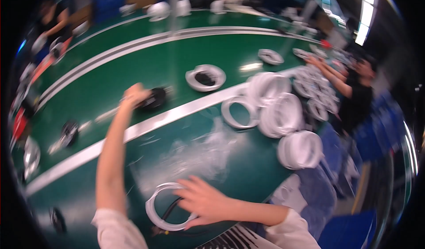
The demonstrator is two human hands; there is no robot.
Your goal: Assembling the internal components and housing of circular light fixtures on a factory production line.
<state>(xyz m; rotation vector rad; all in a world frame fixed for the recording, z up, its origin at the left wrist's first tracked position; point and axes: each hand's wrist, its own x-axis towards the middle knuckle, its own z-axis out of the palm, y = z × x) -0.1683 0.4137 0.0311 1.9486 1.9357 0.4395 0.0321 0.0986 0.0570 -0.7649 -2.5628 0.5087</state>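
Left hand point(135, 94) is stretched way out across the green table point(248, 169), closed around a black part point(152, 99) sitting on the far side of the pale strip point(177, 114) that runs across it. It's blurry, but the fingers look wrapped onto the near-left edge of that part. Right hand point(201, 200) is down near the body, fingers spread and lying flat on a white ring point(166, 207), pressing it rather than gripping it; a black cable point(170, 211) loops inside the ring. Further out, a second ring with a black part in it point(205, 77) sits on the far belt, right of the left hand. On the right there are stacks of white rings point(283, 114), one loose ring point(240, 111) lying just beside them. Another person point(358, 94) at the far right is reaching into more rings.
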